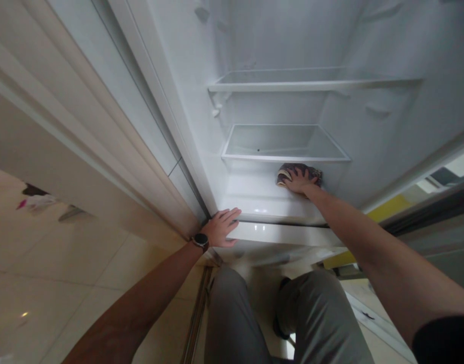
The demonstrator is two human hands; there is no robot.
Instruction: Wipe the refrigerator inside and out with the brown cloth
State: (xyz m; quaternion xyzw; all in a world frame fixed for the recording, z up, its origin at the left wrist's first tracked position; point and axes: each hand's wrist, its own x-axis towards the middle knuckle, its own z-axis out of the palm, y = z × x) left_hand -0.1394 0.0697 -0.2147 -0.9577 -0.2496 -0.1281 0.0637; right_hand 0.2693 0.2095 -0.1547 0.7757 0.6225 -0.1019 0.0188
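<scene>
My right hand (300, 181) is spread over a dark patterned cloth (297, 168) with a pale edge and presses it onto the white floor of the fridge compartment (254, 194). The cloth is bunched, and its underside is hidden. With fingers stretched out, my left hand (221, 227) rests at the left end of the fridge's white front edge (285, 232). It holds nothing, and a dark watch (200, 240) sits on that wrist. Just above the cloth is the lower glass shelf (277, 141), with a small dark speck on it.
A second glass shelf (315, 83) spans the compartment higher up. On the left stands a pale door frame (103, 136). The fridge's open door (429, 222) is at the right, with something yellow near it. Several items lie on the tiled floor (84, 263) at far left.
</scene>
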